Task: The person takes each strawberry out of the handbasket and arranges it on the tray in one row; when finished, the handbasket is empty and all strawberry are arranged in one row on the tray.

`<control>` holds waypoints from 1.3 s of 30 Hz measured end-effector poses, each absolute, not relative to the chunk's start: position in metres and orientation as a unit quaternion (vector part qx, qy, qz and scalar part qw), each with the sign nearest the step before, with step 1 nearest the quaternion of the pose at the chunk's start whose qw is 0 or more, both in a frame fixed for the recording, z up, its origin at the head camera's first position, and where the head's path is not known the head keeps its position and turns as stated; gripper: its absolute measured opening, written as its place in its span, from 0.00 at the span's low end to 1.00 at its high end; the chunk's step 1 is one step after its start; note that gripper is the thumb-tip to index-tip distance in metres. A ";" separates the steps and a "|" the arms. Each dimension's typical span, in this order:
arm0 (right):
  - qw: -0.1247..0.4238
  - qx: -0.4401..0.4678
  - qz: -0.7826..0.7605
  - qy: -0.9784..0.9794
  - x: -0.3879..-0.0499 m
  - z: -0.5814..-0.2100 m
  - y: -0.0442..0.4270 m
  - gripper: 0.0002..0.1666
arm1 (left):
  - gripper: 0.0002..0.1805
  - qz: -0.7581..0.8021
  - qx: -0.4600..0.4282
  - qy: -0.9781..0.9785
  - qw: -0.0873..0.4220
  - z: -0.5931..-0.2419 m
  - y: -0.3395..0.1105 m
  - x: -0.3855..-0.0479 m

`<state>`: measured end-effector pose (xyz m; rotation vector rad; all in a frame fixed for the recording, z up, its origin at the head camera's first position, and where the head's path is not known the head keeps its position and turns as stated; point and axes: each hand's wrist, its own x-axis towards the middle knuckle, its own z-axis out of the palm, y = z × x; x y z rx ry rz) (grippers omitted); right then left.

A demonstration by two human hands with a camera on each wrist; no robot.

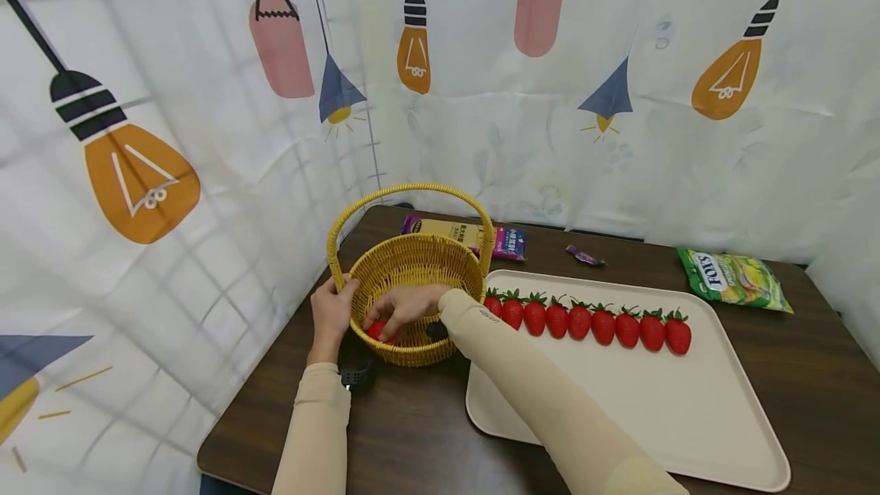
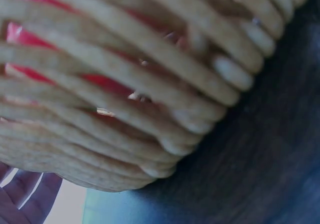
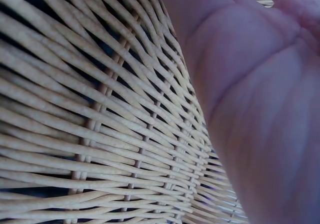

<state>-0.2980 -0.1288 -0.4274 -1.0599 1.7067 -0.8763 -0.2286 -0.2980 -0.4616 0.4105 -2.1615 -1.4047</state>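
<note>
A yellow woven basket (image 1: 406, 357) with a tall arched handle stands on the dark table. My left hand (image 1: 332, 314) grips its left rim by the foot of the handle. Inside, my right hand (image 1: 406, 305) reaches down and holds a red strawberry (image 1: 380, 331) near the basket's left front wall. Red shows through the gaps of the basket's weave (image 2: 125, 59) in the left wrist view, with some left fingers (image 2: 30, 199) at the lower corner. The right wrist view has the palm (image 3: 250, 94) beside the inner weave (image 3: 135, 134); the fingertips are hidden there.
Right of the basket lies a beige tray (image 1: 619, 403) with several strawberries (image 1: 579, 322) in a row along its back. Behind are a long snack packet (image 1: 510, 243), a small purple wrapped candy (image 1: 585, 255) and a green FOX'S bag (image 1: 734, 279). Printed curtains hang behind the table.
</note>
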 end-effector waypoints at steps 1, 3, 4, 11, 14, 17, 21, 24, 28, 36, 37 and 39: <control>0.460 -0.427 -0.357 0.692 -0.298 -0.427 -0.128 0.26 | 0.10 -0.519 0.151 -0.799 0.263 -0.461 -0.298 -0.229; 0.462 -0.422 -0.365 0.690 -0.298 -0.426 -0.127 0.25 | 0.10 -0.519 0.150 -0.799 0.264 -0.461 -0.297 -0.229; 0.463 -0.418 -0.370 0.689 -0.298 -0.425 -0.126 0.25 | 0.10 -0.518 0.150 -0.799 0.264 -0.461 -0.297 -0.229; 0.465 -0.383 -0.419 0.680 -0.301 -0.414 -0.119 0.24 | 0.09 -0.514 0.151 -0.802 0.265 -0.462 -0.298 -0.230; 0.455 -0.375 -0.425 0.686 -0.302 -0.406 -0.113 0.25 | 0.09 -0.511 0.153 -0.805 0.260 -0.463 -0.298 -0.231; 0.439 -0.376 -0.422 0.699 -0.302 -0.397 -0.108 0.25 | 0.09 -0.510 0.152 -0.806 0.260 -0.462 -0.298 -0.231; 0.415 -0.380 -0.417 0.714 -0.300 -0.388 -0.100 0.26 | 0.10 -0.517 0.147 -0.801 0.264 -0.463 -0.299 -0.231; 0.393 -0.376 -0.421 0.726 -0.298 -0.384 -0.093 0.24 | 0.10 -0.527 0.145 -0.796 0.260 -0.463 -0.300 -0.230; 0.360 -0.365 -0.441 0.737 -0.290 -0.381 -0.084 0.21 | 0.12 -0.533 0.148 -0.795 0.248 -0.464 -0.301 -0.228; 0.267 -0.426 -0.374 0.779 -0.268 -0.371 -0.063 0.20 | 0.12 -0.526 0.148 -0.799 0.252 -0.464 -0.302 -0.230; 0.248 -0.436 -0.359 0.787 -0.267 -0.372 -0.060 0.20 | 0.12 -0.525 0.147 -0.799 0.252 -0.464 -0.302 -0.230; 0.223 -0.436 -0.350 0.798 -0.266 -0.375 -0.052 0.20 | 0.12 -0.525 0.146 -0.800 0.252 -0.464 -0.301 -0.231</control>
